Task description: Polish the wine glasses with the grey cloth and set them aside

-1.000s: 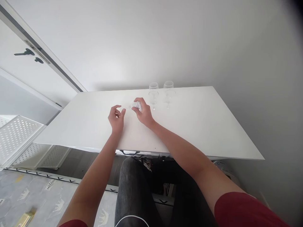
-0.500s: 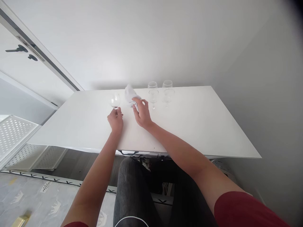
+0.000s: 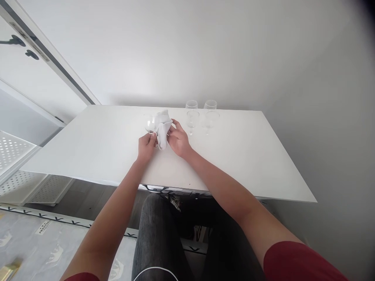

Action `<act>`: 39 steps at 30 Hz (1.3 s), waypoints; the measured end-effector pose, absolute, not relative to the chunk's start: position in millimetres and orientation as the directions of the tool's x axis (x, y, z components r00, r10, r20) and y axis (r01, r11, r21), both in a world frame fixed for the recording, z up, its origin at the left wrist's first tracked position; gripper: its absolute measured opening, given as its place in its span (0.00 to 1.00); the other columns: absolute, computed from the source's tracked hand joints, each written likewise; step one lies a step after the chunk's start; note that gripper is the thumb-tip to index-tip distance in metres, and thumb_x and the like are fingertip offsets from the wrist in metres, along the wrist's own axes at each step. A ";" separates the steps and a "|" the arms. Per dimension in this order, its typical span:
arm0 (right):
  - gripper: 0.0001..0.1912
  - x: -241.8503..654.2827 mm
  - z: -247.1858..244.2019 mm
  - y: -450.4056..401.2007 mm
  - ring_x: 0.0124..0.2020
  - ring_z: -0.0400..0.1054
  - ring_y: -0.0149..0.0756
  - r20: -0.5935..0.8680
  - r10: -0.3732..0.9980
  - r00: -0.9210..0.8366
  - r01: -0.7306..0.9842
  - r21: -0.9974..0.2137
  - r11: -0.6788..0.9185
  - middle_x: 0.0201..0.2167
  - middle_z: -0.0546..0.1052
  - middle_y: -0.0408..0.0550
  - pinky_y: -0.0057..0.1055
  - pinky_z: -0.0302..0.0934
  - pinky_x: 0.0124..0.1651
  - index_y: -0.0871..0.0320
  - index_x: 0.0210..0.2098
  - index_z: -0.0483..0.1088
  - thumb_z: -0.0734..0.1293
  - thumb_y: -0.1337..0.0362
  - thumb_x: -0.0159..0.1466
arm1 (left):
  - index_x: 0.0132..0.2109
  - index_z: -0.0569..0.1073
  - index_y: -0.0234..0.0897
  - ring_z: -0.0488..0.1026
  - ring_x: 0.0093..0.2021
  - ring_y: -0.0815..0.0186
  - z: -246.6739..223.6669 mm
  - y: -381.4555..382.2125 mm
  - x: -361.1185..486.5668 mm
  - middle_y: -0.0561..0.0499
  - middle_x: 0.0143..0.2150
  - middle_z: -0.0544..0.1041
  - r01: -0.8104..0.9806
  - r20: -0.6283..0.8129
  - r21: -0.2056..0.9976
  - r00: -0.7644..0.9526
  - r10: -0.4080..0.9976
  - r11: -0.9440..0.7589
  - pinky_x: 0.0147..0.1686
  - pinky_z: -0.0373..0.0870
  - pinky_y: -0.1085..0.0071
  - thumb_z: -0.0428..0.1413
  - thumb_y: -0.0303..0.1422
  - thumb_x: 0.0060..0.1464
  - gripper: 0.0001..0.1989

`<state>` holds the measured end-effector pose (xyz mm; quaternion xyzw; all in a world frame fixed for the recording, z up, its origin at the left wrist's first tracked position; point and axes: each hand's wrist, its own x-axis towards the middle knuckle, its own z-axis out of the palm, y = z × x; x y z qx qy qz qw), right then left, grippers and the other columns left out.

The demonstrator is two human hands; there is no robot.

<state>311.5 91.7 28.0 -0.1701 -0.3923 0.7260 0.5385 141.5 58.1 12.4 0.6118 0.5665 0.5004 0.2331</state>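
My left hand (image 3: 147,145) is closed round the lower part of a clear stemmed glass (image 3: 150,123), whose bowl rises above the fingers. A white cloth (image 3: 163,128) lies against the right side of that bowl and hangs down in a fold, covering part of the glass. My right hand (image 3: 179,139) grips the cloth from its right side, fingers curled behind it. Two more clear stemmed glasses stand to the right: the nearer one (image 3: 192,115) just beyond my right hand, the other (image 3: 210,116) beside it.
The white table (image 3: 240,156) stands against a pale wall. A door with a dark handle (image 3: 16,41) is at the upper left. White perforated panels (image 3: 22,185) and a grey patterned mattress (image 3: 43,249) lie below the table on the left. A thin white cable (image 3: 156,268) crosses my leg.
My right hand has brought the cloth left against the glass and turned, its palm now facing the glass. The left hand with the glass has shifted slightly right; the camera view has moved a little.
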 end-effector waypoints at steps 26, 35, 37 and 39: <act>0.31 328.3 34.9 82.4 0.35 0.75 0.44 0.172 0.787 -0.592 -0.436 -0.890 -0.133 0.47 0.79 0.53 0.44 0.75 0.29 0.55 0.56 0.67 0.71 0.42 0.63 | 0.25 0.63 0.41 0.64 0.23 0.66 16.1 51.0 146.5 0.55 0.19 0.57 0.113 0.053 0.986 0.484 0.874 -0.122 0.31 0.71 0.62 0.59 0.60 0.61 0.31; 0.16 311.1 32.7 79.1 0.62 0.69 0.52 0.700 0.706 -0.109 0.074 -0.702 0.708 0.57 0.77 0.56 0.50 0.62 0.69 0.52 0.48 0.76 0.73 0.53 0.63 | 0.25 0.71 0.38 0.66 0.24 0.66 10.0 48.0 142.4 0.51 0.21 0.70 0.441 0.206 0.838 0.292 0.934 -0.322 0.29 0.64 0.66 0.54 0.45 0.68 0.24; 0.15 312.3 34.6 79.1 0.55 0.74 0.49 0.617 0.784 -0.069 0.012 -0.786 0.619 0.51 0.79 0.55 0.48 0.67 0.63 0.52 0.46 0.76 0.70 0.50 0.66 | 0.28 0.72 0.38 0.67 0.25 0.65 12.7 46.6 143.1 0.51 0.24 0.74 0.520 0.210 0.774 0.326 0.922 -0.361 0.29 0.63 0.67 0.52 0.39 0.67 0.19; 0.21 313.8 36.1 79.8 0.46 0.76 0.47 0.420 0.905 -0.067 -0.137 -0.902 0.409 0.44 0.80 0.54 0.44 0.72 0.51 0.54 0.44 0.75 0.66 0.43 0.69 | 0.29 0.72 0.38 0.69 0.26 0.65 15.6 45.9 144.5 0.51 0.26 0.76 0.560 0.206 0.733 0.358 0.911 -0.386 0.31 0.64 0.67 0.51 0.38 0.67 0.17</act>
